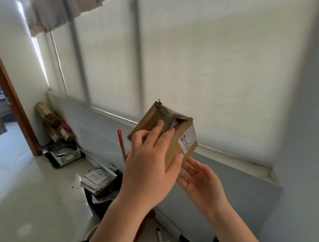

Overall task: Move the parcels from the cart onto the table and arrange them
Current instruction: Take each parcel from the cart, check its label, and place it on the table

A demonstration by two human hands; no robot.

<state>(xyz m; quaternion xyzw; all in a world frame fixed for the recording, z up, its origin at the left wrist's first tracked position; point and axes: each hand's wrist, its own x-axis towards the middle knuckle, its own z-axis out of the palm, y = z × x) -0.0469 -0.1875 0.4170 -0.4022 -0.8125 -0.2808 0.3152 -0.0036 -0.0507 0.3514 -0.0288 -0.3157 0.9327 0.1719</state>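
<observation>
A small brown cardboard parcel (167, 133) is held up in the air in front of the blind-covered window (216, 60) — no table or cart shows in view. The left hand (149, 170) has its grip closed on the parcel, fingers spread over the near face and thumb along the lower edge. The right hand (201, 184) is open, palm up, fingertips touching the parcel's bottom corner — a white label (188, 139) faces right.
</observation>
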